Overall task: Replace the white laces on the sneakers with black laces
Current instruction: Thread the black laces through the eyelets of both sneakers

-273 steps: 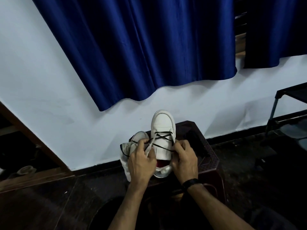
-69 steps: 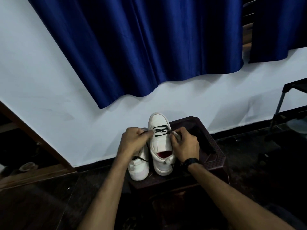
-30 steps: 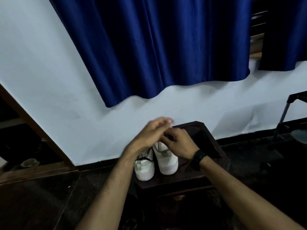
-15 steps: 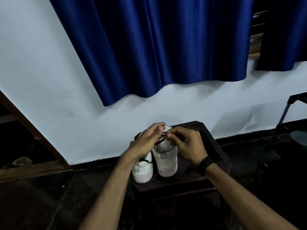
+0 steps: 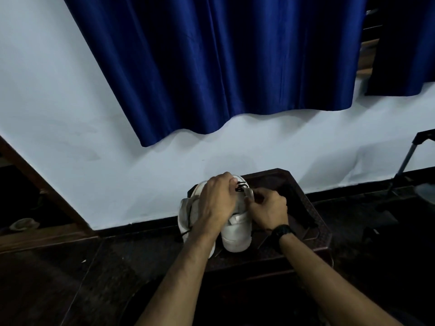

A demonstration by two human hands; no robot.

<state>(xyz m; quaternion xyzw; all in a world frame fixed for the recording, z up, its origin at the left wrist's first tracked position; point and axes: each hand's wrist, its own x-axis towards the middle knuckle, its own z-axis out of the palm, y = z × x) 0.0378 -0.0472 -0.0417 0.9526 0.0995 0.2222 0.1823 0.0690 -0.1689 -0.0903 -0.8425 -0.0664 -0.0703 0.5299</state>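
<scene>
Both my forearms are bare, no sleeves in view. Black band on my right wrist (image 5: 282, 232), probably a watch or fitness tracker; face not legible in dim light. No rings visible on left hand (image 5: 217, 203) or right hand (image 5: 268, 211).

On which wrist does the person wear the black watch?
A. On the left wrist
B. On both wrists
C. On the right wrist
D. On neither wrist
C: the black watch sits just behind the right hand, while the wrist of the left hand is bare.
</scene>
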